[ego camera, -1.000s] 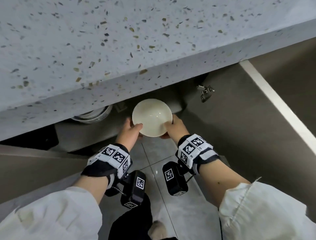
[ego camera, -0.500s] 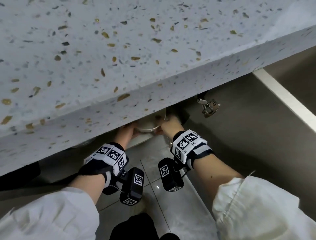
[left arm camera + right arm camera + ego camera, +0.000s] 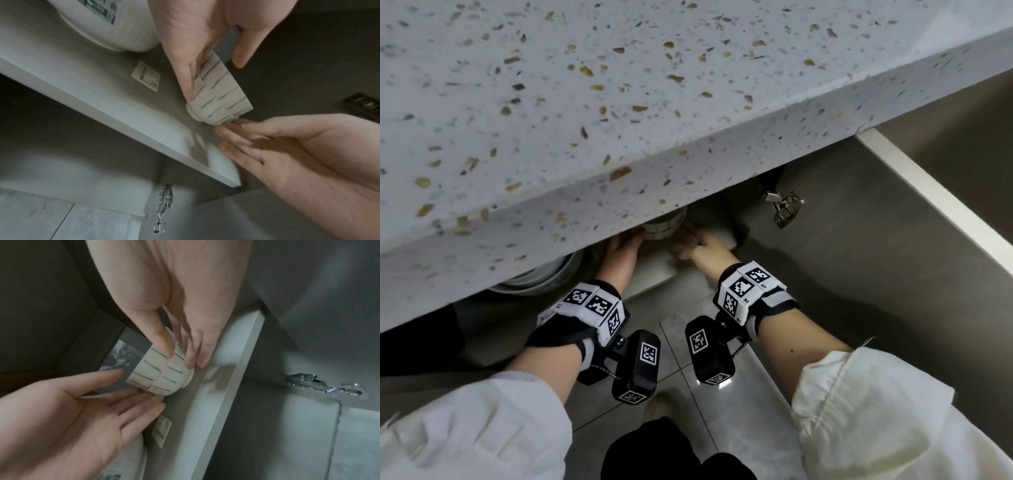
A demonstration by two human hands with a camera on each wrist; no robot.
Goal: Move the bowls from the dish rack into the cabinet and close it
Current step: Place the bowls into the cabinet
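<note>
Down near my body, my white sleeves (image 3: 465,428) and the grey floor tiles (image 3: 722,428) show first. A second ago I held the bowls out in front of the cabinet, and I could see the white inside of the top one. Now my arms reach further in, and the speckled countertop (image 3: 619,102) hides more of what I do.

Past my wrist bands, my left hand (image 3: 621,248) sits at 9 o'clock of the bowls (image 3: 662,224) and my right hand (image 3: 702,248) at 3 o'clock. The bowls are two striped ones, one stacked inside the other. They have gone from the air onto the grey shelf (image 3: 654,274) inside the cabinet, half tucked under the counter edge.

The stack stands straight up on its little foot, with the open mouths facing up and the rims flat. Its blue stripes run up and down the sides.

Neither hand is closed. My left fingers lie straight along one side with the thumb by the rim. My right thumb and fingertips touch the other side, and they are straight too.

Further in, at 9 o'clock of the stack, a big white bowl (image 3: 544,274) stands on the same shelf. A paper sticker (image 3: 146,76) lies between them. At 3 o'clock a shiny hinge (image 3: 786,209) is fixed to the open door (image 3: 893,274).
</note>
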